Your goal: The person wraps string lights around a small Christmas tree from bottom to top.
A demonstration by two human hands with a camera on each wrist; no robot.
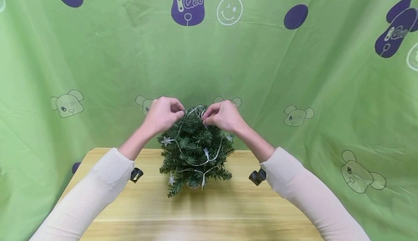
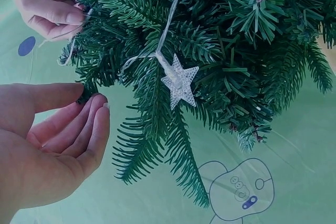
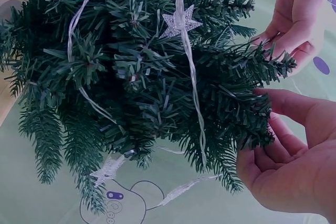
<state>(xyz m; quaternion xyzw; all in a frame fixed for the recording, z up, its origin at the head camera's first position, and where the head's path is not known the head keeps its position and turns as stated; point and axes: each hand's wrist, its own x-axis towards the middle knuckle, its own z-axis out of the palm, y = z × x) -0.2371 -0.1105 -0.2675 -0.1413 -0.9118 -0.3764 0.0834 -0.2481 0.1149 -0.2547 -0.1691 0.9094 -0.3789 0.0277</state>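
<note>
A small artificial Christmas tree (image 1: 196,139) stands upright on the table, wound with a string of lights (image 1: 215,157) on clear wire. Among its branches hang clear star lights, such as one star (image 2: 180,81) in the left wrist view and another star (image 3: 181,23) in the right wrist view. At the upper left of the tree, my left hand (image 1: 164,114) pinches a green branch tip (image 2: 88,90) between thumb and fingers. My right hand (image 1: 224,115) is at the upper right, its fingertips pinching the wire among the needles; branches partly hide this grip.
The wooden table (image 1: 147,212) carries the tree near its far edge. Green cloth (image 1: 261,70) with cartoon prints hangs behind and on both sides. Dark wrist cameras (image 1: 136,175) sit beside the white sleeves (image 1: 107,175). Branches spread low around the tree's base.
</note>
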